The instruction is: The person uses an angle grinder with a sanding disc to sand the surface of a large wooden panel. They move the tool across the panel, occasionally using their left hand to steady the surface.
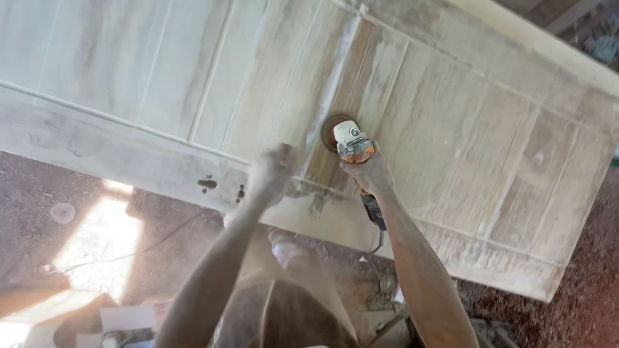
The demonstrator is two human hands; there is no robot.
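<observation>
- From the head camera I look down on a large pale wooden door panel [451, 148], whitish with filler or dust, with raised vertical boards and a broad bottom rail; it lies tilted across most of the view.
- My right hand [369, 173] is wrapped around the body of a small handheld angle grinder with a grey-white head and an orange collar [353, 145]. The fingers are curled tight round the tool, pressed together rather than spread.
- The grinder's round brown sanding disc [333, 129] sits against the panel, on a strip where the bare brown wood shows through the pale coat, beside one of the vertical grooves.
- The tool's dark rear handle [374, 212] runs back under my right wrist, and a thin cable hangs from it towards the ground.
- My left hand [274, 169] is just to the left of the grinder, near the door's bottom rail. It is blurred; the fingers look bunched into a loose fist, but I cannot tell whether they grip anything or touch the wood.
- Two small dark holes [207, 183] mark the rail, left of the left hand.
- Below the door is a dusty reddish-brown earth floor [580, 303], with a bright patch of sunlight [97, 238] at the lower left.
- Both forearms are coated in pale dust.
</observation>
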